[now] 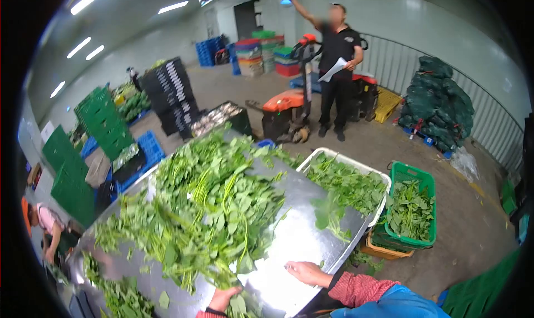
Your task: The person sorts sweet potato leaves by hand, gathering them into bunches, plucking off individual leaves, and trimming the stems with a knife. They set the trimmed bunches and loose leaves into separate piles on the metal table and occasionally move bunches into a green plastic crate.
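A broad heap of leafy green stems (206, 201) covers much of the shiny metal table (289, 234). At the near edge, my left hand (222, 299) is closed around some leafy greens, with leaves showing on both sides of its thumb. My right hand (309, 273), in a red checked sleeve, hovers close over bare metal to the right of the heap. Its fingers are drawn together, pointing left; what they hold, if anything, is too small to make out. Loose greens (128, 298) lie at the table's lower left.
Right of the table stand a white crate (384, 179) and a green crate (431, 179), both holding greens. A person (337, 56) with papers and a raised arm stands beside an orange pallet truck (283, 101). Another person (50, 223) bends at the left. Green sacks (436, 104) are piled far right.
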`<state>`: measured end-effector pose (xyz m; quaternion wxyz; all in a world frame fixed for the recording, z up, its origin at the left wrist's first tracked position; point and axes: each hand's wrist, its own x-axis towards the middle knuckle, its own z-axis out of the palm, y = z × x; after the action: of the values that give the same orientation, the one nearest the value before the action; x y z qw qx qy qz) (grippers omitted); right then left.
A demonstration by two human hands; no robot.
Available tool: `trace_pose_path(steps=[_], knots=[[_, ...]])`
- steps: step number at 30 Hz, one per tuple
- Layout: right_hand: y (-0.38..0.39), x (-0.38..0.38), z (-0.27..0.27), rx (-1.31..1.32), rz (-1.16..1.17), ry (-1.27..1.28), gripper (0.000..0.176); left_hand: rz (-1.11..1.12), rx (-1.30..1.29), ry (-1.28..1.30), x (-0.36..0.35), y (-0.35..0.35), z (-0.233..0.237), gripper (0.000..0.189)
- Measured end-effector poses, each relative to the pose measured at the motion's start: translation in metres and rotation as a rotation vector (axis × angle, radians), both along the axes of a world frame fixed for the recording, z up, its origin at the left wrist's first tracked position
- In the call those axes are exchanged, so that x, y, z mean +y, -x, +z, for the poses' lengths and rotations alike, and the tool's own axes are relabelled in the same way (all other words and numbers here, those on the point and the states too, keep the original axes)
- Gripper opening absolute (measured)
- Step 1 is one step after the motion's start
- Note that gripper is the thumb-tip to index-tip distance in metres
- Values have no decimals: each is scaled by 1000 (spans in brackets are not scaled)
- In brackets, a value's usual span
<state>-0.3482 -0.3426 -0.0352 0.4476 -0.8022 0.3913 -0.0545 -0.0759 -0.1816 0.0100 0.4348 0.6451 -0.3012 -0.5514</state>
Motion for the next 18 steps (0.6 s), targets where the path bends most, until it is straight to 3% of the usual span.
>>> trace_pose_path(steps=[1,3,4,5,6,7,10,13,18], knots=[[-3,3,0,33,6,-45,34,20,-51,-60,-2,8,15,34],[0,-5,-54,-5,-32,150,35,-117,-202,80,0,-3,-6,34],[-8,-6,-28,92,-90,155,34,-69,-140,-6,-2,-1,-2,32],[-5,-2,0,-154,-156,239,30,-22,-92,2,-5,2,4,31],[-9,-2,23,-137,-167,187,27,8,-158,-162,-7,-3,-12,33],[-13,-1,54,-134,-132,216,21,34,-66,-90,-8,4,0,35],[-23,2,64,-391,52,556,13,3,23,4,-18,7,-2,38],[-39,11,86,-385,264,772,8,-14,52,-3,-18,10,-11,36],[-72,19,103,-278,391,908,13,-54,70,11,-25,25,-7,34]])
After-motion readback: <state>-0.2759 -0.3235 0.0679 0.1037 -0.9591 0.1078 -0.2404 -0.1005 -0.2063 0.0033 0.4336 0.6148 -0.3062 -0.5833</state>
